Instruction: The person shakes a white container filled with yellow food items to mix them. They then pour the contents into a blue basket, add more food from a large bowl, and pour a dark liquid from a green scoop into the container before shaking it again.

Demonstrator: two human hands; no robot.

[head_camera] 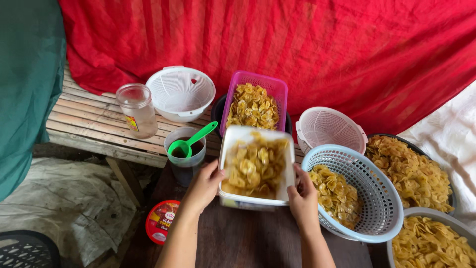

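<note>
I hold a white rectangular tub (233, 149) of yellow banana chips (255, 166) between both hands, tilted toward me above a dark wooden surface. My left hand (204, 186) grips its left side and my right hand (302, 196) grips its right side. Behind it stands a purple perforated basket (275, 88) full of the same chips. To the left is a clear cup (186, 161) with a green scoop (191, 141) resting in it.
A light blue basket (369, 193) of chips sits at my right, with two more chip-filled bowls (416, 173) beyond. Two white colanders (181, 93) and a glass jar (137, 110) rest on a bamboo bench. A red lid (159, 221) lies lower left. Red cloth hangs behind.
</note>
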